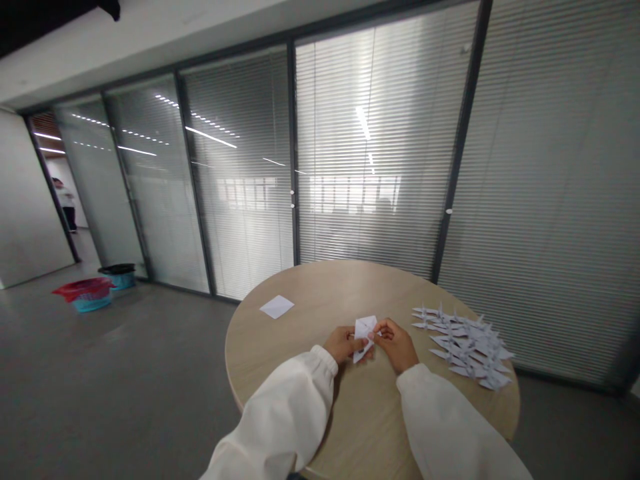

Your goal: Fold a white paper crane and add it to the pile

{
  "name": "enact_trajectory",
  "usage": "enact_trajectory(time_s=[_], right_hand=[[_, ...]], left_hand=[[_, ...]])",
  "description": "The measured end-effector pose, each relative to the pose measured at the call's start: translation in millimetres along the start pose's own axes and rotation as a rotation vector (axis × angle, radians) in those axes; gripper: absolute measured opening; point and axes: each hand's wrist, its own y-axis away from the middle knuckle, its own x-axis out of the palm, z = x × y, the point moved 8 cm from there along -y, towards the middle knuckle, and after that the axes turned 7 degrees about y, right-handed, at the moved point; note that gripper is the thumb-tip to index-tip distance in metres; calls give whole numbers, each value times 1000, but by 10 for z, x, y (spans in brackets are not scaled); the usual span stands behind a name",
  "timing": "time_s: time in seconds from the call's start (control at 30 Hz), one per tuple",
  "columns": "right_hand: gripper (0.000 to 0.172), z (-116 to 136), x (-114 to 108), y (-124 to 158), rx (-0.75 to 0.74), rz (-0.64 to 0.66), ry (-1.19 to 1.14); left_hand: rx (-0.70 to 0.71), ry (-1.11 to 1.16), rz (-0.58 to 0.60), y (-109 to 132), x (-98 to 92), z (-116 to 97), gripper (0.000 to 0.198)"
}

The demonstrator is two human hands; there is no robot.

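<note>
Over a round wooden table (300, 347) both my hands pinch a small white folded paper piece (365, 332). My left hand (344, 344) grips its lower left part with closed fingers. At the piece's right edge my right hand (397, 343) holds it between thumb and fingers. Both arms wear white sleeves.
A pile of several white folded paper cranes (465, 345) lies on the table to the right. A flat white paper square (277, 307) lies at the far left of the table. Glass walls with blinds stand behind. Two bins (93, 293) sit on the floor at left; a person stands far off in the doorway.
</note>
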Motion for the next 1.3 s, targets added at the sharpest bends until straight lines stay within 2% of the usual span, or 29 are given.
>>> enact_trajectory(time_s=[0.3, 0.53, 0.63, 0.93, 1.1, 1.3], right_hand=[[22, -48, 51, -12, -24, 51, -33], [47, -14, 102, 13, 18, 110, -192], [52, 32, 136, 29, 9, 151, -252], [39, 35, 122, 29, 23, 161, -204], [39, 54, 84, 16, 37, 122, -205], [39, 17, 41, -11, 33, 62, -249]], left_hand=[[-14, 20, 1, 2, 0, 31, 38], [-11, 23, 23, 25, 36, -9, 38], [-18, 30, 43, 45, 65, -12, 40], [-80, 77, 95, 47, 134, 64, 44], [-19, 16, 106, 69, 148, -25, 50], [41, 37, -7, 40, 22, -66, 43]])
